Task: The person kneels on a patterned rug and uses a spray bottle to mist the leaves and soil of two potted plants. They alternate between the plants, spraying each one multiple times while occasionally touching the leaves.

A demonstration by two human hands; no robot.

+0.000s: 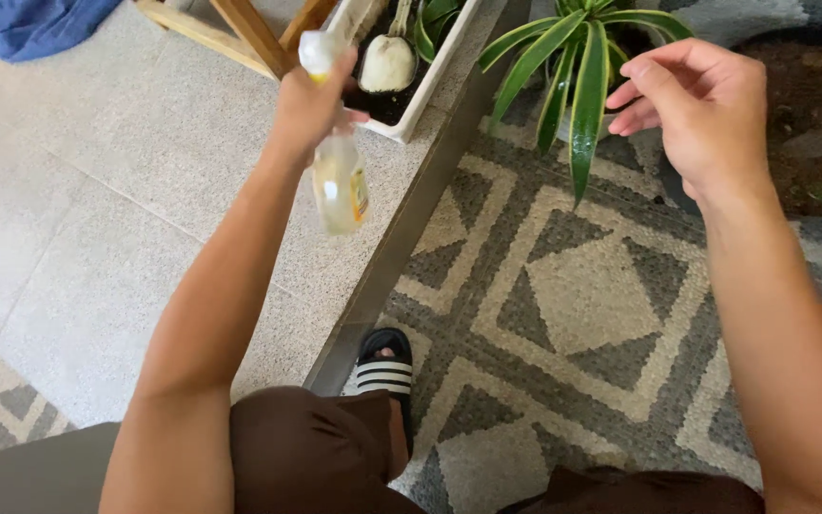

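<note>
A spray bottle (338, 176) of clear plastic, rounded and slightly blurred, hangs in the air above the pale speckled floor (78, 190), its body holding a yellowish liquid and carrying a small coloured label, its white head standing just above the fist that grips it. The left hand (308, 103) is closed round the bottle's neck, fingers wrapped tight on the far side where they are mostly hidden, so how they sit on the trigger cannot be made out. The right hand (701, 100) is spread loosely, fingers relaxed and slightly bent, holding nothing; its fingertips lie just beside the long striped leaves of a green plant (573, 67), though whether they touch a leaf is hard to tell. The plant arches out in glossy blades, dark green with paler middles, above a mosaic floor (582, 305) of small stones set in grey and cream diamonds. A white rectangular planter (430, 86) stands beyond the bottle with dark soil and a whitish rounded lump in it, its far end cut off by the top edge. Beside it slant wooden legs (240, 33), and a blue cloth (35, 24) lies crumpled in the corner. A dark round pot of soil (815, 114) is cut off at the right. Below, a black sandal (384, 366) with white stripes peeks out from brown fabric.
</note>
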